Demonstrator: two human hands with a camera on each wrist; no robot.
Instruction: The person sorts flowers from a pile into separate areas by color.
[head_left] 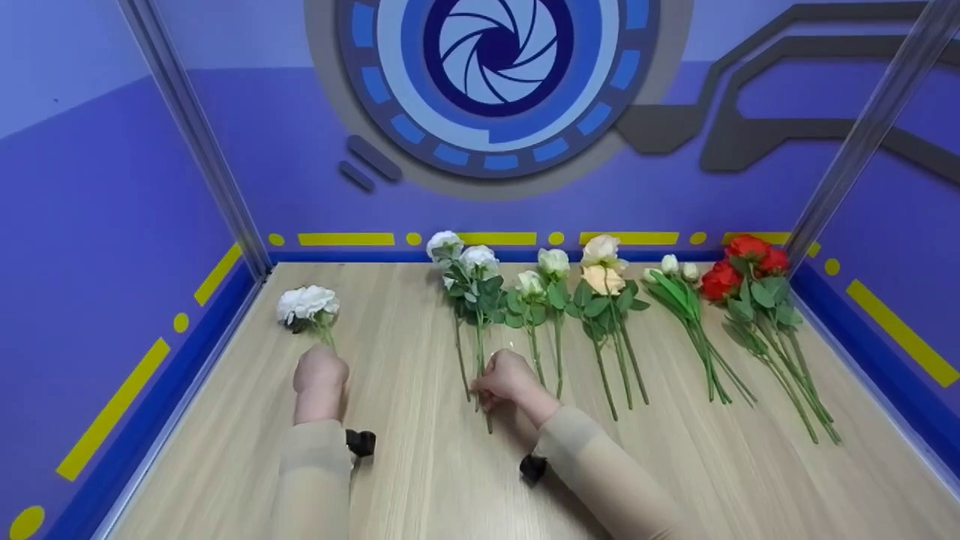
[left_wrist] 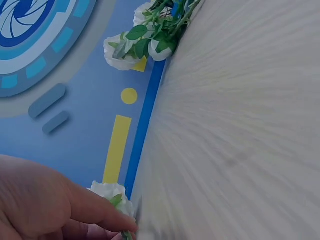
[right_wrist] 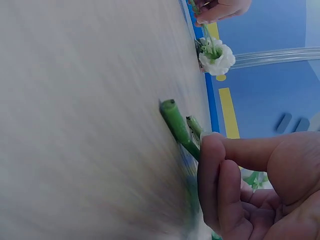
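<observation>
My left hand [head_left: 320, 382] pinches the green stem of a single white artificial flower [head_left: 309, 304] at the left of the table. Its bloom points away from me, toward the back wall. In the left wrist view, thumb and fingers meet on the stem just below that bloom [left_wrist: 111, 191]. Near the middle, my right hand [head_left: 508, 379] pinches the lower part of a stem from a bunch of white flowers [head_left: 478, 262]. The cut end of this stem [right_wrist: 174, 120] sticks out past the fingertips in the right wrist view, with another stem end close by.
Right of the white bunch lie pale green roses [head_left: 553, 264], peach roses [head_left: 603, 279], white tulips [head_left: 670, 264] and red flowers [head_left: 748, 246] in a row, stems toward me. Blue-purple panels [head_left: 360, 202] wall the wooden table [head_left: 405, 450] at the back and sides.
</observation>
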